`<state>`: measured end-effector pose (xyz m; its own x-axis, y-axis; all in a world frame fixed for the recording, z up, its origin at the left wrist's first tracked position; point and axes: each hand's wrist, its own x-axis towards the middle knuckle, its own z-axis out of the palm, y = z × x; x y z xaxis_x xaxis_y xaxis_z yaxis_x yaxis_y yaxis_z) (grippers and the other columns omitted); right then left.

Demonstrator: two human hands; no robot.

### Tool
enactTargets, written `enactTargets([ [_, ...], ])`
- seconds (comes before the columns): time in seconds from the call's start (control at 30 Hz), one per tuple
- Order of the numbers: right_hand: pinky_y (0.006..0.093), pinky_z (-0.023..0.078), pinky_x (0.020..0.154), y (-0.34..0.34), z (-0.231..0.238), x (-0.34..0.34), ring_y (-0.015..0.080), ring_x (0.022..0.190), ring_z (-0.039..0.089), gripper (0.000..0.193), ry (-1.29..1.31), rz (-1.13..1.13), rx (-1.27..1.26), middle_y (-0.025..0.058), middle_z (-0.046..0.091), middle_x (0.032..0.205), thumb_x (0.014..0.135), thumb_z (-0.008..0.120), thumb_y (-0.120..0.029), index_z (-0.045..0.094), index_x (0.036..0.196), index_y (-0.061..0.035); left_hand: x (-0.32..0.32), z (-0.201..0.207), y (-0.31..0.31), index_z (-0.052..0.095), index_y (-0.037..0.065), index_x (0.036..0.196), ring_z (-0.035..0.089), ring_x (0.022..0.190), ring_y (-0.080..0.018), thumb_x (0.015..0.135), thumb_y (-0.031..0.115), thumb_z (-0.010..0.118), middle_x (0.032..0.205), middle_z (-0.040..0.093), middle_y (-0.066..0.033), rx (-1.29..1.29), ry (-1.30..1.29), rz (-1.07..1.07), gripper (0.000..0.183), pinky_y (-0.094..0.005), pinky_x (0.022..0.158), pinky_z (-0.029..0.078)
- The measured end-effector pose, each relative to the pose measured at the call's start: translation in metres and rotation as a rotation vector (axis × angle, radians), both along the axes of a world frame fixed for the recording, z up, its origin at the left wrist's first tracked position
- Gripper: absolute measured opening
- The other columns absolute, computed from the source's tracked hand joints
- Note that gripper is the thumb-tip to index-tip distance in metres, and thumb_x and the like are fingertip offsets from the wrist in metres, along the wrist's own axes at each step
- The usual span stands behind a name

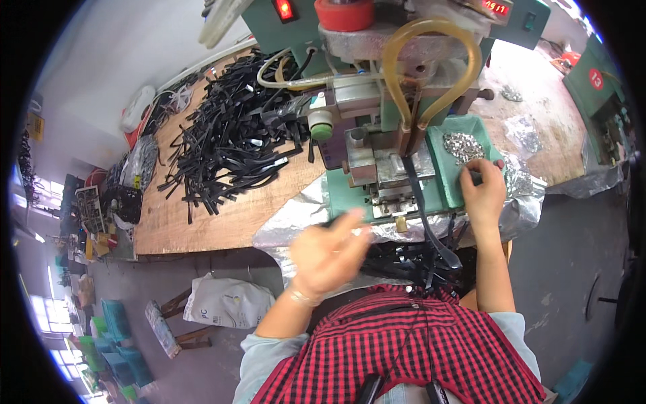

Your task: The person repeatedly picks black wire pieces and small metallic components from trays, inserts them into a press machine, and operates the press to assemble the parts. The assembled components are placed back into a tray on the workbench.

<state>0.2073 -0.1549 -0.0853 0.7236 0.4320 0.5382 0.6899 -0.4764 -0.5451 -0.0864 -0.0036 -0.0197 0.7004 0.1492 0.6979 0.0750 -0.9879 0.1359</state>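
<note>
My right hand [484,192] is at the right edge of a green tray [445,176], its thumb and forefinger curled together in a pinch. Whatever they hold, if anything, is too small to make out. Small silvery metal pieces [463,145] lie heaped in that tray. Motion smears my left hand [328,259], which is in front of the table edge, left of the machine; its grip is unclear. One black strap [420,202] hangs from the head of the green bench machine [377,161] and droops over the front edge. More black straps [410,259] lie below, by my lap.
A large pile of black straps [235,135] covers the wooden table [182,215] on the left. Silver foil [289,212] lines the table's front edge. A yellowish hose [434,27] loops above the work spot. A white sack [229,303] and a wooden stool [161,328] are on the floor.
</note>
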Motion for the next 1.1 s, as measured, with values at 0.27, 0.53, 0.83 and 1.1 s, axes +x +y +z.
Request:
enactTargets([
  [0.27,0.0354,0.055,0.085,0.008,0.004,0.001,0.0256,0.089,0.071,0.014,0.227,0.095,0.236,0.0141,0.075,0.097,0.095,0.071,-0.006,0.076,0.107,-0.0015,-0.061,0.009,0.150,0.076,0.009,0.096,0.062,0.092,-0.0282,0.086,0.005,0.076,0.100,0.071,-0.0041,0.123,-0.013,0.668,0.011,-0.0404,0.084,0.045],
  [0.53,0.0344,0.053,0.087,-0.009,0.002,-0.003,0.0245,0.093,0.070,0.013,0.172,0.029,0.187,0.0112,0.074,0.099,0.094,0.071,-0.004,0.076,0.106,-0.0041,-0.054,-0.095,0.213,0.075,0.007,0.092,0.061,0.099,-0.0318,0.080,0.008,0.076,0.106,0.069,-0.0073,0.129,0.180,0.794,0.012,-0.0443,0.089,0.048],
  [0.83,0.0364,0.052,0.088,-0.080,-0.003,-0.008,0.0271,0.096,0.069,0.013,0.036,-0.120,0.196,0.0118,0.074,0.099,0.092,0.072,0.001,0.076,0.104,-0.0009,-0.040,-0.045,0.151,0.065,0.006,0.135,0.061,0.068,-0.0050,0.102,0.007,0.068,0.078,0.068,-0.0006,-0.725,-0.392,0.435,0.033,-0.0246,0.060,0.048],
  [1.1,0.0339,0.053,0.090,0.034,0.080,-0.041,0.0230,0.098,0.071,0.015,0.084,0.465,0.410,0.0097,0.075,0.101,0.088,0.074,0.003,0.077,0.101,-0.0017,-0.003,-0.058,0.151,0.063,-0.002,0.139,0.067,0.123,-0.0188,0.111,0.008,0.052,0.135,0.070,-0.0141,-0.997,-0.287,0.067,0.031,-0.0284,0.101,0.053],
])
